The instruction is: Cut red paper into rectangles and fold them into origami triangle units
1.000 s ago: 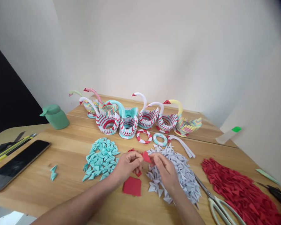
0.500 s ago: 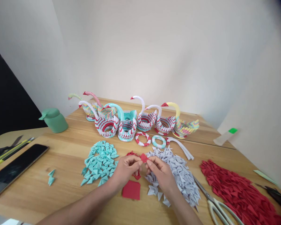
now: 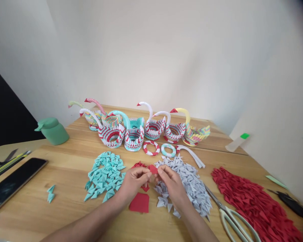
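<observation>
Small folded red paper piece (image 3: 153,169) — now lower, seemingly flatter; left hand (image 3: 136,178) and right hand (image 3: 170,179) pinch its edges.

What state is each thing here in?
Left hand: pinching red piece
Right hand: pinching red piece
Red piece: held
Red paper: flat
Phone: screen dark
Scissors: blades closed
Jug: upright, lid on
Swans: standing
Loose neck: lying flat
Rings: lying flat
Teal pieces: heaped
White pieces: heaped
Dark red pieces: heaped
</observation>
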`<state>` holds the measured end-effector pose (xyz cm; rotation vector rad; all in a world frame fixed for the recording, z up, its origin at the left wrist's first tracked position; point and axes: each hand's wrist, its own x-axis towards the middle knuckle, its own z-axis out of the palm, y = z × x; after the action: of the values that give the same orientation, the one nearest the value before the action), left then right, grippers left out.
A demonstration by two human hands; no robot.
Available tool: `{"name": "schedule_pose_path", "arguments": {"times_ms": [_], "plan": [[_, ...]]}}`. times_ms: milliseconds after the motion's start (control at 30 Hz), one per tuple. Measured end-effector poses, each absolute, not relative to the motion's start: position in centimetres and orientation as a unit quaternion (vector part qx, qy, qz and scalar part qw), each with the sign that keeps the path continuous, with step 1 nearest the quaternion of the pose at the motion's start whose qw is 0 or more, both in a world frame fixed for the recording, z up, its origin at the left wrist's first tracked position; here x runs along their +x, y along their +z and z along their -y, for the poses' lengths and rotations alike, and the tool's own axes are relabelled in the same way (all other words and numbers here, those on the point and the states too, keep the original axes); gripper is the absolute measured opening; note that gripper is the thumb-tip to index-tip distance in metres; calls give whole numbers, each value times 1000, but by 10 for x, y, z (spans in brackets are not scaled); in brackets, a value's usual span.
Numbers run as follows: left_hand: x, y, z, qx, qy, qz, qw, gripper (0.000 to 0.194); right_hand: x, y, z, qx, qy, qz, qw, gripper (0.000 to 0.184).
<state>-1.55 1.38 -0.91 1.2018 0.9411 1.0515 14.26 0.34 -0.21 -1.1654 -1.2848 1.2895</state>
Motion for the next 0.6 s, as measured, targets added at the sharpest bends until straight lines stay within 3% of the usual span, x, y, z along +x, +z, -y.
{"name": "schedule_pose_path", "arguments": {"times_ms": [233,400,500,600], "plan": [[-11,-11,-5,586,426,-392,566,22,143,2,-1,-472,460,604,448,24],[-12,-12,-4,577,425,-397,574,19,142,9,1,-454,468,623,432,31],[-12,-12,-3,607,418,-399,545,21,141,7,1,-494,452,605,430,26],[-10,-8,0,645,403,-406,507,21,140,2,0,-498,454,592,441,34]]}}
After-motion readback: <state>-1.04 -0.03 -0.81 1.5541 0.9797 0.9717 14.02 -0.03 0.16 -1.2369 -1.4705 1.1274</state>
